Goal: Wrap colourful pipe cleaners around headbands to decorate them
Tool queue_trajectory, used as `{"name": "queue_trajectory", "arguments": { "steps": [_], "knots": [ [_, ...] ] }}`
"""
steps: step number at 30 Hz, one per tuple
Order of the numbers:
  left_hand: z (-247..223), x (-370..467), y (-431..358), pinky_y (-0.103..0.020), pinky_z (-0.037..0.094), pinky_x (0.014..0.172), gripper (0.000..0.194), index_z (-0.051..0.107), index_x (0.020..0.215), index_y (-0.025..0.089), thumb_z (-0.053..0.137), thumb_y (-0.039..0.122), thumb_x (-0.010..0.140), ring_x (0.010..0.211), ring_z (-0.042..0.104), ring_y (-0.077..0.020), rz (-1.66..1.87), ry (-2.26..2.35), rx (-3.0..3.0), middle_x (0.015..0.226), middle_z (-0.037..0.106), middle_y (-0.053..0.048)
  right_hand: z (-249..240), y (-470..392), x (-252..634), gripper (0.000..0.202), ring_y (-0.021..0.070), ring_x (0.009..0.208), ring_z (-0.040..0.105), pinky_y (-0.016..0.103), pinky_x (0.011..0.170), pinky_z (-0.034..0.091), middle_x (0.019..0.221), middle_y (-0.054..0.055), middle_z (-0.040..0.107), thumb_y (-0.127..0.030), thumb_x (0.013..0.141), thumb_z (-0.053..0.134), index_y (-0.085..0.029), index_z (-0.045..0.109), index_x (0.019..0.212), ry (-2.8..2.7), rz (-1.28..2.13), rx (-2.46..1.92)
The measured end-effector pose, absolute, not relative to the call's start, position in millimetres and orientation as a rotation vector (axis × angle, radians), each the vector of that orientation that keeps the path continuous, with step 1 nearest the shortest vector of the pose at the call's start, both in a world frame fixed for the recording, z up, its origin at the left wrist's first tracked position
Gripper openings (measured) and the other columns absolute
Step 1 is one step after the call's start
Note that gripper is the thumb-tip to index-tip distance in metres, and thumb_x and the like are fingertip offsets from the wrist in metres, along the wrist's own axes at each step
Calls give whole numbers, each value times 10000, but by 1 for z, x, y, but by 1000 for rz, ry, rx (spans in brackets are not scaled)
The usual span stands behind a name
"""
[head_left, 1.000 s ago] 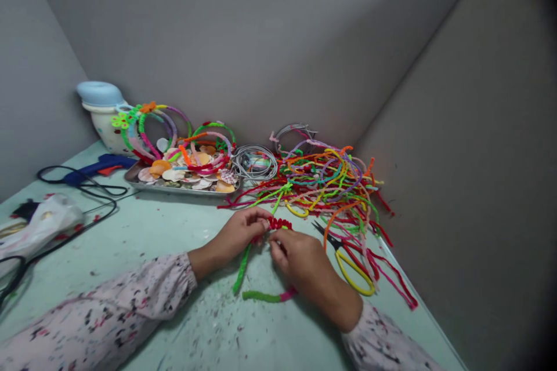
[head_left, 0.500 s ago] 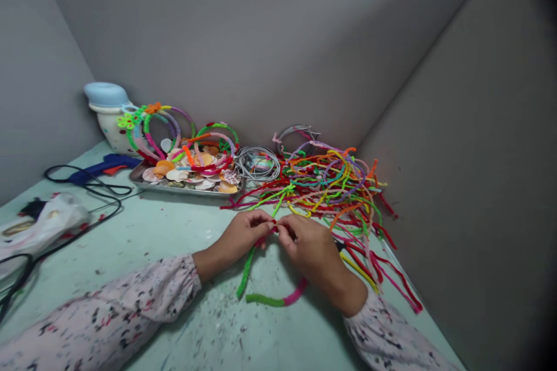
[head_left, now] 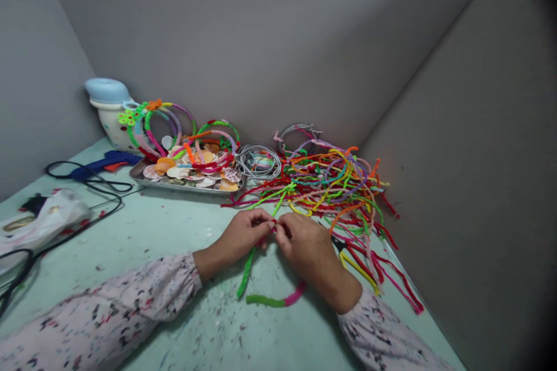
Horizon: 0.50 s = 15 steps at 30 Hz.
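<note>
Fuzzy red chenille stem (head_left: 274, 222) pinched, mostly hidden, by left hand (head_left: 249, 233) and right hand (head_left: 304, 246); straight plush green strip (head_left: 246, 276) aimed toward seven o'clock, long axis one-to-seven.

I make out a small bit of red fuzzy piece (head_left: 274, 222) between the fingertips of the left hand (head_left: 249, 232) and right hand (head_left: 307, 243), mostly hidden by them. A green fuzzy strip (head_left: 246, 276) slants down from beneath the left hand. Just beside its lower end, I see a curved strip (head_left: 270, 301), green then pink, bending up behind the right hand; I can't tell whether they join.
</note>
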<state>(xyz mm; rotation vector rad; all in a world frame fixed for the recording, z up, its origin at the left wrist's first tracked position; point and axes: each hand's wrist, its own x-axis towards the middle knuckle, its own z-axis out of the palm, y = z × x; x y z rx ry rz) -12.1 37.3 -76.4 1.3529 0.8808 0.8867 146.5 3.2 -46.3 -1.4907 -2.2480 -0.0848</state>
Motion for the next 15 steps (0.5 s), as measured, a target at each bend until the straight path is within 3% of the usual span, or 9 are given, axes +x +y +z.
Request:
{"name": "queue_trajectory", "arguments": {
  "steps": [15],
  "knots": [
    [-72,-12,35,-185,335,442,215,583,775,140,579,353,807,423,480,-75,871,931,1376,507,541,39,-39,11,158,90,211,885,526,335,796,417,898,71,596,-163,822,541,-181,621,862,-2141,9,-1289]
  ]
}}
